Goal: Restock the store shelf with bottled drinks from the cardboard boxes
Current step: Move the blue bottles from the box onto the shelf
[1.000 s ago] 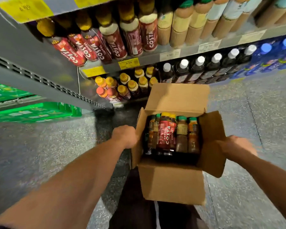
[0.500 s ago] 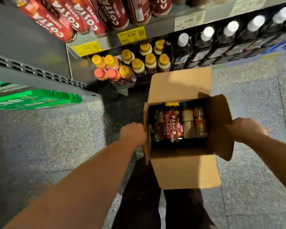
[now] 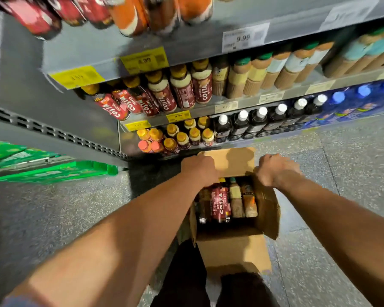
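An open cardboard box point(image 3: 232, 249) sits low in front of me, below the shelf point(image 3: 84, 49). Inside stand several bottled drinks, among them a red Costa coffee bottle point(image 3: 220, 203) and brown bottles point(image 3: 236, 202). My left hand point(image 3: 198, 170) reaches down over the box's far left corner onto the bottle tops, with its fingers hidden behind the back of the hand. At the far right corner my right hand point(image 3: 273, 169) has its fingers curled over the box edge where the back and right flaps meet.
The shelf rows hold Costa bottles point(image 3: 162, 98), yellow-capped bottles point(image 3: 186, 137), dark white-capped bottles point(image 3: 253, 120) and blue-capped bottles point(image 3: 353, 100). Green crates point(image 3: 42, 171) lie at the left under a grey panel. My dark trouser legs point(image 3: 186, 280) are beside the box on the speckled floor.
Both hands have left the box's sides and moved forward to its far end. The view has tilted up, showing more shelf rows.
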Motion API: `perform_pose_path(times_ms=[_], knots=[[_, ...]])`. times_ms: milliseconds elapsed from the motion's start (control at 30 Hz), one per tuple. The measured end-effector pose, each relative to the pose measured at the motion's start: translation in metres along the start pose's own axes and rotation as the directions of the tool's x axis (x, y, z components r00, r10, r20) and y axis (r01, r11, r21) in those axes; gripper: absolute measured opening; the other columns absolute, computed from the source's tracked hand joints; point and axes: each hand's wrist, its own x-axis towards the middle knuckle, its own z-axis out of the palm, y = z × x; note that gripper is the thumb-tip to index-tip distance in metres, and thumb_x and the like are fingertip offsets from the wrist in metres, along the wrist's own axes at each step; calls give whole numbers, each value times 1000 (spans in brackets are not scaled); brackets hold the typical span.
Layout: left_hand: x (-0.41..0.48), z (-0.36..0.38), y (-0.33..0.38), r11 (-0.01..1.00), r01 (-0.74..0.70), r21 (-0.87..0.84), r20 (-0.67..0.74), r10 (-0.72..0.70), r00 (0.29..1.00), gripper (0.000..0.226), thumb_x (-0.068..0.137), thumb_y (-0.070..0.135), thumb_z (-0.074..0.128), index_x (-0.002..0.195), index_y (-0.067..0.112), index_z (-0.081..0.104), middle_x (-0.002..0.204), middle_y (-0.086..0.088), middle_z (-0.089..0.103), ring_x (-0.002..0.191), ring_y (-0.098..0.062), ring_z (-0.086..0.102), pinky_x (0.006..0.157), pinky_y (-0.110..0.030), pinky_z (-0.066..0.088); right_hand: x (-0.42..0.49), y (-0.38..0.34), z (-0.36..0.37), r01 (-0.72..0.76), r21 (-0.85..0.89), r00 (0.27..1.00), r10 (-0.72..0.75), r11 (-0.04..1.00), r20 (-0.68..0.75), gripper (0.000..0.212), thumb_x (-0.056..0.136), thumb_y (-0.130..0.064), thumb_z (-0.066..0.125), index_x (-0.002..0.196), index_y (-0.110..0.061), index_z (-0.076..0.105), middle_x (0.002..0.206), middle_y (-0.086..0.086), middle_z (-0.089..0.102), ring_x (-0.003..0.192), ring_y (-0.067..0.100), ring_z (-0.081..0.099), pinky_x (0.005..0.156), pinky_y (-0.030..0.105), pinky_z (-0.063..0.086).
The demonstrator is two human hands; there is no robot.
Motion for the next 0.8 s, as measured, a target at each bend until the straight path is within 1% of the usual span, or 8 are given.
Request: perform_pose_path(times_ms=[133,300,433,533,600,633,700,800], knots=[[-46,-44,-2,997,68,25,-76,-66,995,29,92,32,45,109,15,61,110,-6,61,100,-27,58,71,-31,41,-43,-6,-46,83,-45,993,-86,996,-79,30,92,-22,45,117,-10,59,122,13,61,107,32,59,79,33,45],[-112,-105,11,993,99,-68,-178,-110,978,29,94,32,43,112,14,57,107,-6,58,101,-29,58,71,-35,41,-100,1,-95,210,-37,957,-213,977,-198,25,93,-24,44,107,-10,60,116,14,62,103,31,60,78,33,47],[-170,-147,23,988,107,-109,-305,-135,943,31,94,31,42,118,16,54,113,-5,57,106,-27,56,77,-33,38,-147,-6,-126,268,-135,930,-293,954,-223,27,94,-25,46,112,-10,59,116,10,62,98,27,59,76,33,45],[-216,-168,21,982,136,-127,-400,-176,899,18,89,29,45,96,18,58,91,-4,56,92,-26,60,69,-27,36,-182,-19,-149,291,-180,887,-336,940,-317,16,89,-22,51,101,-14,57,116,8,63,90,25,56,74,31,44],[-244,-174,12,979,159,-129,-432,-200,880,22,83,35,42,87,19,57,78,-1,53,80,-22,56,62,-23,35,-206,-32,-162,310,-241,848,-382,920,-366,24,88,-22,51,109,-13,59,122,9,62,103,28,60,82,35,47],[-256,-174,7,976,174,-130,-440,-214,872,28,82,39,42,89,19,59,78,0,55,78,-21,55,60,-22,35,-217,-39,-167,323,-271,831,-409,907,-377,31,88,-23,50,115,-12,59,126,9,60,110,30,58,87,37,48],[-280,-172,-8,960,227,-162,-448,-277,850,34,87,42,46,102,18,65,96,-3,65,89,-26,61,66,-28,40,-241,-55,-175,356,-300,800,-455,885,-391,36,89,-27,48,119,-11,59,127,11,59,114,31,57,87,38,47],[-318,-168,-37,937,296,-187,-469,-350,811,36,90,42,48,114,20,63,115,-5,64,107,-29,60,80,-35,45,-277,-84,-178,387,-356,758,-513,851,-403,31,90,-25,46,113,-10,61,122,12,61,108,32,59,80,36,46]])
